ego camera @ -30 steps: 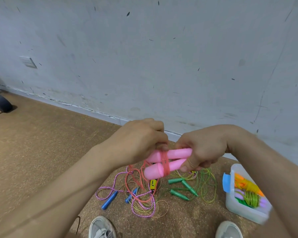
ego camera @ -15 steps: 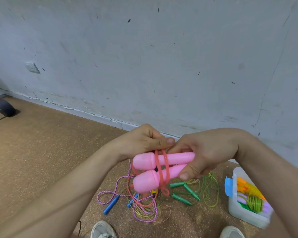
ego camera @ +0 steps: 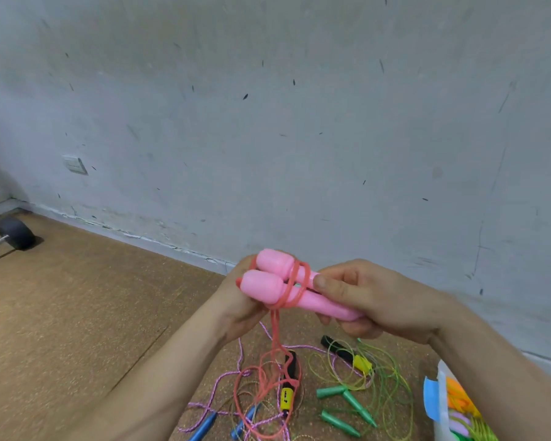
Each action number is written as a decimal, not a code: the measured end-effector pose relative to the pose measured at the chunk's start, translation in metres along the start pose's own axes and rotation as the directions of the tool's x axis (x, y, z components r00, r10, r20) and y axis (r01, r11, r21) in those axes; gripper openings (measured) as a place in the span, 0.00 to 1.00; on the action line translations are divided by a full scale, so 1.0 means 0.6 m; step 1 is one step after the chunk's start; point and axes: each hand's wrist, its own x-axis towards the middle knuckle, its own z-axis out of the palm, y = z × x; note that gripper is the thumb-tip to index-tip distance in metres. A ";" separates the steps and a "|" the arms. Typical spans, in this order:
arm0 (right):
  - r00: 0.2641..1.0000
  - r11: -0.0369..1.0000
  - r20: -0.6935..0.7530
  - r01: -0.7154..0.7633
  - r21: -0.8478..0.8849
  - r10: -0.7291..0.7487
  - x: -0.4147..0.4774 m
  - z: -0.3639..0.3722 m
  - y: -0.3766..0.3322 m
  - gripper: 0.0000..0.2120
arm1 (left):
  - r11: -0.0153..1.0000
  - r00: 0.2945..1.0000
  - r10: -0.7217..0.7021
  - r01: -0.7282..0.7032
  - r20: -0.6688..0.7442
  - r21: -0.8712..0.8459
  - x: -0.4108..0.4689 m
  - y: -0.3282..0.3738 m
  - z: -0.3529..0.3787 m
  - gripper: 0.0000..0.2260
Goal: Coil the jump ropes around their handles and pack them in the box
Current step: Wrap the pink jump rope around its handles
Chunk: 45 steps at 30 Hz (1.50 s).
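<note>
Two pink jump-rope handles [ego camera: 269, 283] lie side by side, held up in front of the wall. My right hand [ego camera: 369, 300] grips their narrow ends, thumb on top. A coral rope [ego camera: 295, 286] crosses the handles in a few turns and hangs down to the floor. My left hand [ego camera: 239, 305] sits behind and under the handles' thick ends and holds the rope there; its fingers are mostly hidden. The clear plastic box [ego camera: 441, 409] stands on the floor at the lower right with coiled ropes inside.
On the cork floor below lie tangled ropes: green handles [ego camera: 344, 405] with green cord, black-and-yellow handles [ego camera: 288, 381], blue handles [ego camera: 204, 426] with purple cord. A blue lid clip [ego camera: 430, 397] sticks out from the box. A dumbbell [ego camera: 16, 233] lies far left by the wall.
Both hands have lifted and tilted the pink handles so the thick ends point toward me. Another turn of rope lies across them, and my left hand has gone under the handles.
</note>
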 end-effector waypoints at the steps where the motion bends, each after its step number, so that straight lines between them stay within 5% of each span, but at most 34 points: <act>1: 0.999 0.999 -0.045 -0.008 0.033 0.010 0.001 0.003 -0.002 0.17 | 0.998 0.998 0.059 -0.059 -0.002 -0.014 -0.006 0.014 0.019 0.09; 8: 0.999 0.963 -0.046 0.036 0.266 -0.025 -0.002 -0.003 0.000 0.13 | 0.993 1.000 -0.008 0.005 -0.027 -0.121 -0.019 0.024 0.046 0.04; 13: 0.987 0.999 -0.152 -0.045 -0.004 0.044 0.001 0.003 -0.004 0.14 | 0.995 0.995 0.052 -0.044 0.091 -0.090 -0.018 0.028 0.048 0.11; 17: 0.946 0.998 -0.323 -0.030 -0.060 0.010 0.007 0.020 -0.003 0.18 | 0.993 0.993 0.118 -0.118 -0.018 0.017 -0.013 0.012 0.045 0.08; 21: 0.795 0.987 -0.605 0.059 0.151 0.045 0.024 0.014 -0.003 0.25 | 0.976 0.975 0.168 -0.144 -0.144 0.162 -0.026 -0.012 0.070 0.10; 25: 0.629 0.996 -0.777 -0.066 -0.066 -0.010 0.045 -0.005 0.024 0.27 | 0.855 0.967 0.223 -0.134 -0.122 0.501 -0.034 -0.023 0.084 0.09; 29: 0.524 0.954 -0.840 -0.152 -0.257 -0.143 0.063 -0.016 0.045 0.25 | 0.841 0.974 0.162 -0.051 -0.160 0.538 -0.037 -0.021 0.090 0.04; 31: 0.504 0.935 -0.845 -0.183 -0.305 -0.177 0.067 -0.020 0.050 0.21 | 0.613 0.959 0.262 -0.078 -0.109 0.786 -0.043 -0.013 0.090 0.05; 33: 0.513 0.890 -0.830 -0.241 -0.386 -0.221 0.068 -0.019 0.056 0.19 | 0.199 0.935 0.354 -0.084 0.008 0.976 -0.050 0.003 0.090 0.05; 35: 0.568 0.803 -0.783 -0.328 -0.497 -0.253 0.069 -0.014 0.059 0.17 | -0.233 0.879 0.432 -0.109 0.203 0.966 -0.048 0.014 0.085 0.08; 36: 0.603 0.756 -0.756 -0.363 -0.544 -0.254 0.068 -0.013 0.060 0.17 | -0.371 0.862 0.405 -0.151 0.306 0.916 -0.046 0.015 0.080 0.11; 38: 0.679 0.680 -0.706 -0.422 -0.599 -0.200 0.066 -0.014 0.058 0.17 | -0.460 0.811 0.369 -0.267 0.455 0.847 -0.043 0.017 0.070 0.14; 41: 0.788 0.608 -0.613 -0.456 -0.650 -0.065 0.061 -0.009 0.055 0.19 | -0.333 0.757 0.331 -0.466 0.564 0.820 -0.049 0.033 0.054 0.07; 45: 0.878 0.541 -0.477 -0.411 -0.734 0.019 0.053 0.017 0.053 0.21 | 0.062 0.850 0.125 -0.522 0.512 0.851 -0.044 0.053 0.034 0.08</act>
